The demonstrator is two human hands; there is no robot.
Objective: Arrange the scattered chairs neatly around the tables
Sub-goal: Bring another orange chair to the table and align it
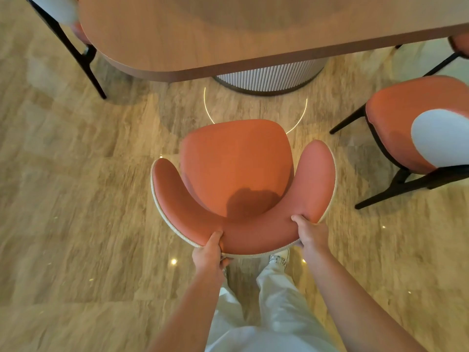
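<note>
An orange padded chair [237,163] with a curved backrest and a pale woven outer shell stands right in front of me, its seat facing the wooden table [228,34]. My left hand [209,252] grips the backrest's top edge on the left, thumb on the orange padding. My right hand [311,235] grips the same edge on the right. The chair's front stands a short gap back from the table's rounded edge. Its legs are hidden under the seat.
The table rests on a ribbed round pedestal [269,78]. A second orange chair [416,123] with black legs and a white back stands to the right, angled. Another chair [66,29] is tucked at the table's far left. A fourth chair [459,44] shows at the right edge. Glossy stone floor [76,199] all around.
</note>
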